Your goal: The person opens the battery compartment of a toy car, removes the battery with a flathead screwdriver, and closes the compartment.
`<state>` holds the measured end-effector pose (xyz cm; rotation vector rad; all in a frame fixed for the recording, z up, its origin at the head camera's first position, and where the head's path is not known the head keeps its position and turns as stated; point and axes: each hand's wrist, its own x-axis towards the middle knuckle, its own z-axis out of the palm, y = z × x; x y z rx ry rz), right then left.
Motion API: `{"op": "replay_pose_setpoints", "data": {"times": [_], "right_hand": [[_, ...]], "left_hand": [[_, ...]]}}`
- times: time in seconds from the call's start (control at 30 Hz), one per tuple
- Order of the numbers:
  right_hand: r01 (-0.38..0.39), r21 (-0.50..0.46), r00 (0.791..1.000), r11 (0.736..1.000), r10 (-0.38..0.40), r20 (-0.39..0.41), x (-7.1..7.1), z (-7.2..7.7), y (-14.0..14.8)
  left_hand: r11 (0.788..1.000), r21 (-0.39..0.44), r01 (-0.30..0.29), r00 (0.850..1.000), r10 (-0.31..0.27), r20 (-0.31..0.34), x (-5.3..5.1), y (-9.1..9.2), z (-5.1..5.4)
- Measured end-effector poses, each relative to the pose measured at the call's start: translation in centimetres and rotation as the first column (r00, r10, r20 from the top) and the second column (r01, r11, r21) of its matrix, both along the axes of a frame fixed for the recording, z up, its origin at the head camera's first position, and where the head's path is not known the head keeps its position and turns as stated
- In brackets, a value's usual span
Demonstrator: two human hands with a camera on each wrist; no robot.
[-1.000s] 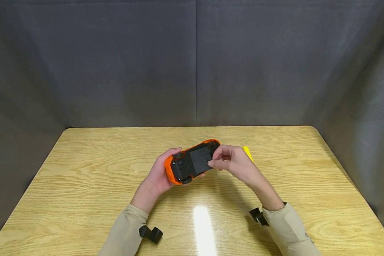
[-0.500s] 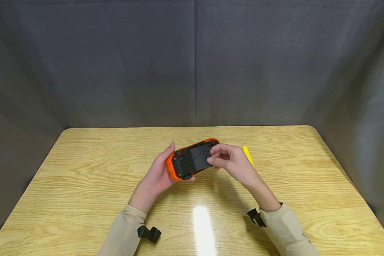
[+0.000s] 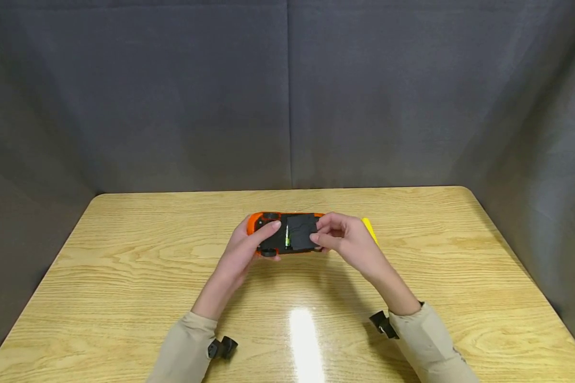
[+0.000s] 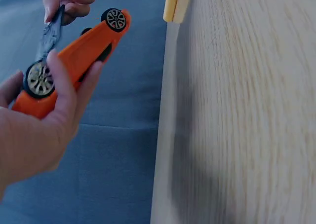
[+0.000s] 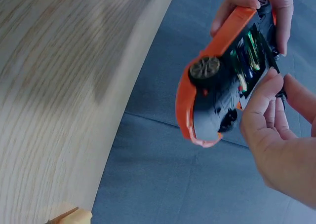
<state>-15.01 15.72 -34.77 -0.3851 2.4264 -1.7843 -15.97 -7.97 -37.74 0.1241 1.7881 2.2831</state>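
Note:
My left hand (image 3: pixel 235 255) grips an orange toy car (image 4: pixel 86 51) by one end, its thumb lying on the black underside, which faces up in the head view. A flat black battery cover (image 3: pixel 301 231) is pinched at its edge by my right hand (image 3: pixel 356 247). The right wrist view shows this cover tilted away from the car's underside. Shiny green batteries (image 5: pixel 252 51) show in the uncovered compartment. Part of the car's other end lies behind the right hand in the head view.
Beyond my right hand, a yellow handle (image 3: pixel 370 230) lies on the wooden table (image 3: pixel 124 298). Dark grey cloth (image 3: pixel 196 106) hangs behind the table and along both sides. Black wrist cameras (image 3: pixel 222 348) sit on both sleeves.
The battery cover has come away from the underside, exposing the batteries. My left hand has turned the car level, and its thumb has moved onto the underside. The right hand keeps nearly the same place.

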Motion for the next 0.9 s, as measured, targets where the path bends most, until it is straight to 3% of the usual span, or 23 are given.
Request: {"op": "replay_pose_setpoints", "data": {"times": [0.13,0.37,0.67,0.9], "right_hand": [[0.033,-0.022,0.999,0.999,-0.033,0.013,0.0,0.4,0.5],[0.093,-0.109,0.996,0.990,-0.093,0.008,-0.1,1.4,2.2],[0.159,-0.178,0.987,0.971,-0.157,0.025,-0.4,2.6,4.0],[0.194,-0.238,0.981,0.952,-0.192,0.031,-0.9,2.8,5.0]], "left_hand": [[0.990,-0.035,-0.135,0.988,0.132,-0.078,0.1,0.3,0.1],[0.966,-0.044,-0.256,0.958,0.248,-0.145,0.2,-0.2,0.6],[0.966,0.004,-0.259,0.960,0.258,-0.112,0.0,-1.1,1.1],[0.954,0.034,-0.297,0.948,0.299,-0.107,-0.2,-1.5,1.2]]}}
